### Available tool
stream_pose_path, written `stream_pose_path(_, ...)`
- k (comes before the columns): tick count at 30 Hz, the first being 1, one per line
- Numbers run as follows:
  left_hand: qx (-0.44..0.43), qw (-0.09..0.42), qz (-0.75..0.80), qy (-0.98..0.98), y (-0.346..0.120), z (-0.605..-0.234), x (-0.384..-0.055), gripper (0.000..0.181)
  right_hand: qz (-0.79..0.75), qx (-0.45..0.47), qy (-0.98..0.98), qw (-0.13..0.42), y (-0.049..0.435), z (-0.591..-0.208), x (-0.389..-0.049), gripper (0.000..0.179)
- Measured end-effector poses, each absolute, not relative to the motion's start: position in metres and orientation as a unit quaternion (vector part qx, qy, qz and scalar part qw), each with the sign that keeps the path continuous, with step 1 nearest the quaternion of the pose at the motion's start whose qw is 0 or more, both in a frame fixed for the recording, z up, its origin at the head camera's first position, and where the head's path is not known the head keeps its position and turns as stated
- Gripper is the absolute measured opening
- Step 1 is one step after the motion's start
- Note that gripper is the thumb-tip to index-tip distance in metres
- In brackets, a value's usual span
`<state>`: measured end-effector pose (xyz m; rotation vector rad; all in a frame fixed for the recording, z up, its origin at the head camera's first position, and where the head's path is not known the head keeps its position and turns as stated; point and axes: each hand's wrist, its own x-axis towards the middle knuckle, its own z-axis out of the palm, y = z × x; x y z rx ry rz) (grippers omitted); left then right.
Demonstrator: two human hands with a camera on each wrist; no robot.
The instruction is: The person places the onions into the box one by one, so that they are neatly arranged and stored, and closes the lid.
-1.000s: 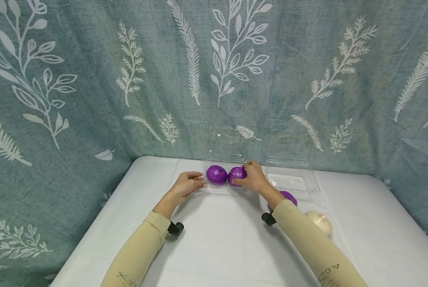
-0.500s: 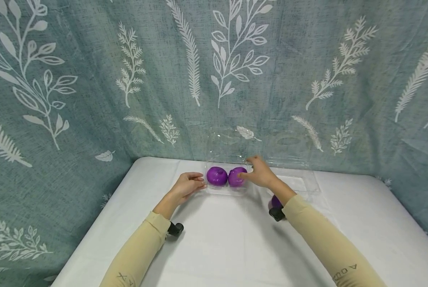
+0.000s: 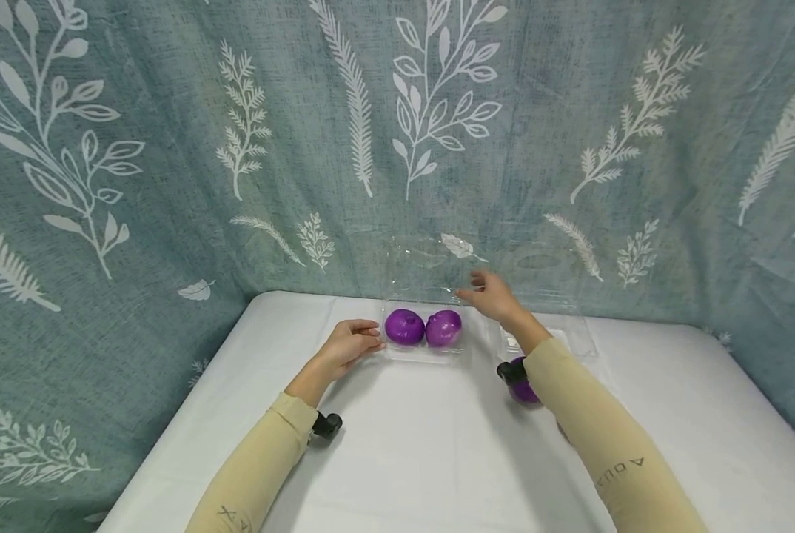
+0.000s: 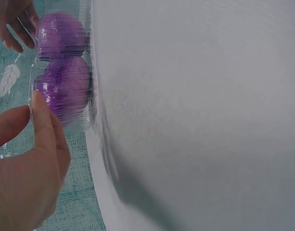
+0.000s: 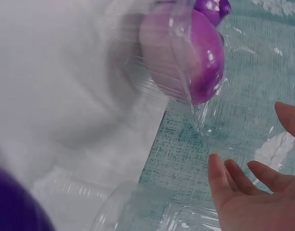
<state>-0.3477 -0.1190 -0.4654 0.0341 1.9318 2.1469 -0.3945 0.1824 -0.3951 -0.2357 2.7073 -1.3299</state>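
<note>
Two purple onions (image 3: 404, 327) sit side by side in a clear plastic clamshell container (image 3: 424, 357) at the back of the table, its lid standing raised behind them. My left hand (image 3: 347, 346) is at the container's left end; in the left wrist view, thumb and forefinger (image 4: 39, 113) pinch its rim. My right hand (image 3: 497, 300) hovers by the raised lid's right side, holding nothing, its fingers loosely spread in the right wrist view. The right-hand onion (image 5: 205, 57) rests within the container's wall, apart from my right fingers.
A second open clear container (image 3: 580, 337) stands to the right, partly behind my right forearm. Another purple onion (image 3: 524, 394) lies in front of it, partly covered by the wrist camera (image 3: 509, 372). A patterned green curtain (image 3: 344, 148) hangs behind the white table (image 3: 411, 444).
My right hand has let go of the right-hand onion and moved up and to the right, towards the lid. The left hand has stayed at the container's left end.
</note>
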Motion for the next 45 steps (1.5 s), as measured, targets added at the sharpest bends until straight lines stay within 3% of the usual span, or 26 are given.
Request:
stream_pose_path(19,0.016,0.125,0.737,0.664,-0.118,-0.467,-0.347,0.048,-0.585,-0.032,0.808,0.059,0.176,-0.395,-0.418,0.064)
stream_pose_path(31,0.011,0.125,0.741,0.659,-0.116,-0.465,-0.347,0.050,-0.598,-0.027,0.799,0.060,0.177,-0.392,-0.411,0.068)
stream_pose_path(45,-0.003,0.134,0.743,0.656,-0.114,-0.463,-0.348,0.050,-0.583,-0.044,0.805,0.099,0.186,-0.390,-0.394,0.070)
